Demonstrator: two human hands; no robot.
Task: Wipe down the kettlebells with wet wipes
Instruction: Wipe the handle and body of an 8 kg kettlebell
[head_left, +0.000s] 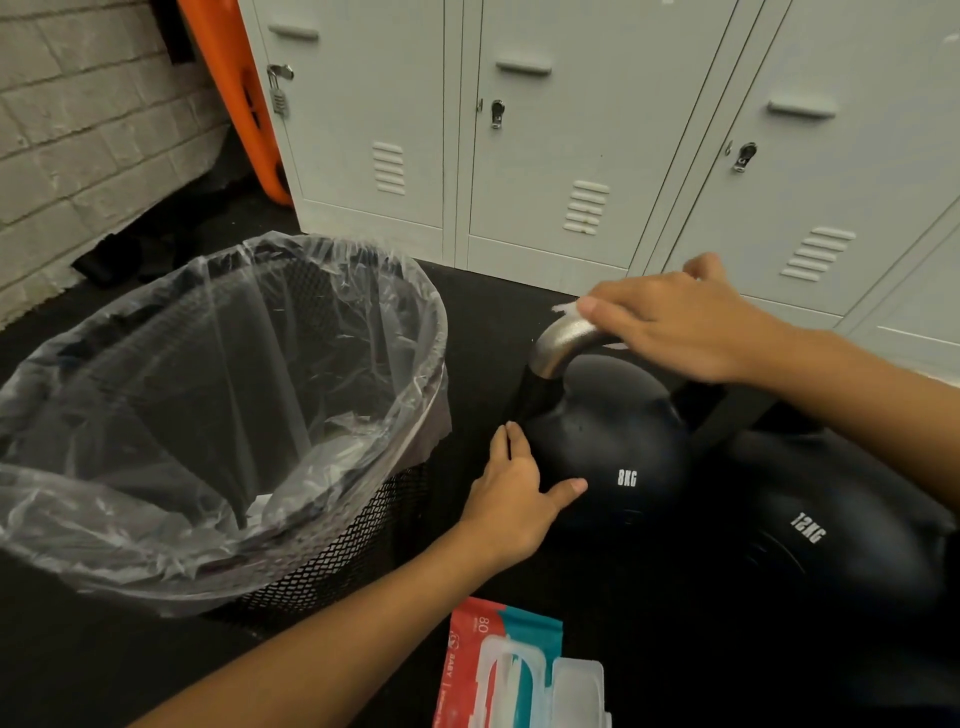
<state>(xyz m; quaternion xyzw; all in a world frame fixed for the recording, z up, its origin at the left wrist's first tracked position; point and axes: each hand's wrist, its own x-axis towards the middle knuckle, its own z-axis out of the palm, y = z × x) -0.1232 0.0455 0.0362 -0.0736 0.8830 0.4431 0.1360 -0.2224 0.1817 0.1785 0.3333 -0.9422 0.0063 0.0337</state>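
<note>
A black 8KG kettlebell with a steel handle stands on the dark floor. My right hand lies over the top of that handle and presses a white wet wipe against it; only a corner of the wipe shows under the fingers. My left hand rests with spread fingers on the left side of the kettlebell's body. A black 12KG kettlebell sits just right of the first one, partly under my right forearm.
A mesh waste bin lined with a clear plastic bag stands left of the kettlebells. A wet wipe pack with its lid open lies on the floor near me. Grey lockers line the back, with an orange object leaning beside them.
</note>
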